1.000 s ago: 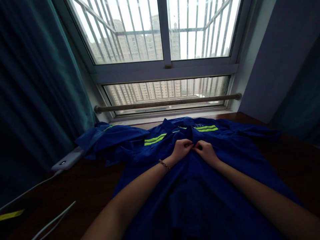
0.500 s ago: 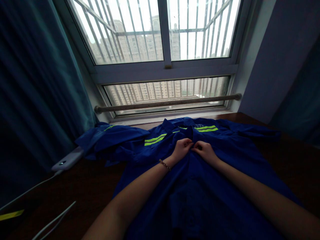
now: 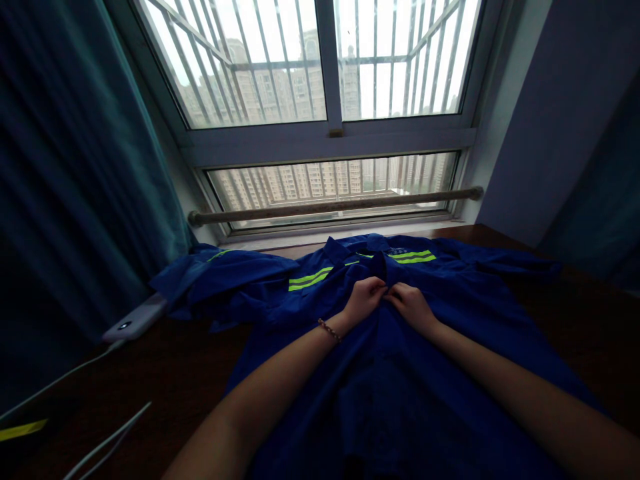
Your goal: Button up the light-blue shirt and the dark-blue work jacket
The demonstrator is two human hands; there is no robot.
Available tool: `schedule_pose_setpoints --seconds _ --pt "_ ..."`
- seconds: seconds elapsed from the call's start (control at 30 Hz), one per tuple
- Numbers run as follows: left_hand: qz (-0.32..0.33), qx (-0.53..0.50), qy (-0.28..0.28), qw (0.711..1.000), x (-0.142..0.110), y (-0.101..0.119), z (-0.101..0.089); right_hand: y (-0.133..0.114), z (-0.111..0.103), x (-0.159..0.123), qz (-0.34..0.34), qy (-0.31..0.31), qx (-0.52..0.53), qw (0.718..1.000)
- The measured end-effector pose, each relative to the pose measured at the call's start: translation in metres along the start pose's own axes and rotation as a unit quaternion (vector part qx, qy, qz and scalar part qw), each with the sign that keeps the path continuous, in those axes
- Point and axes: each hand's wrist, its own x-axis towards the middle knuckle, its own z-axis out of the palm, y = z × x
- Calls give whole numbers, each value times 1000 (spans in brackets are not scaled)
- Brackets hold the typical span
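Note:
A blue work jacket (image 3: 470, 333) with yellow-green stripes across the chest lies spread out, its collar toward the window and its sleeves out to both sides. My left hand (image 3: 365, 298), with a beaded bracelet on the wrist, pinches the cloth along the front opening just below the stripes. Right beside it, my right hand (image 3: 409, 303) pinches the other side of the same opening. The fingertips of both hands meet and lift the cloth slightly. Whatever small part lies between the fingers is hidden.
A white power bank (image 3: 134, 320) with a white cable lies left of the jacket on the dark wooden surface (image 3: 165, 380). Another white cable (image 3: 110, 440) and a yellow strip (image 3: 23, 430) are at lower left. A rail (image 3: 335, 208) crosses the window; a curtain (image 3: 75, 167) hangs left.
My right hand has shifted very slightly toward my left hand, and the fingertips are closer together. The jacket lies as before.

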Motion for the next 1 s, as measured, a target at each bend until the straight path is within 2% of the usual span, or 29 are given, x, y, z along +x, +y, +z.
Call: schedule_pose_setpoints --seconds 0.2,0.33,0.43,0.53,0.6,0.63,0.7,0.77,0.83,1.0 --pt "64 29 -5 998 -2 7 -2 -7 -2 -3 7 6 -61 998" --pt "84 38 -7 996 -3 14 -1 -10 -2 -4 19 25 -104 994" --pt "90 36 -31 995 -4 19 -1 -7 -1 -4 47 37 -120 991" --pt "61 12 -35 997 0 25 0 1 -5 1 57 61 -89 992" --pt "2 -10 -19 1000 4 29 -1 8 -11 6 70 97 -53 991" --pt "-44 -28 -30 998 6 32 -2 12 -15 8 82 119 -35 989" --pt "-141 -80 -123 979 9 39 -6 17 -23 14 107 152 -7 983" --pt "-205 -135 -253 936 11 48 -13 20 -31 17 124 164 12 978" --pt "-221 -161 -326 905 12 55 -23 19 -36 19 131 166 26 977" --pt "-201 -102 -442 868 17 55 -44 16 -40 21 144 172 44 974"
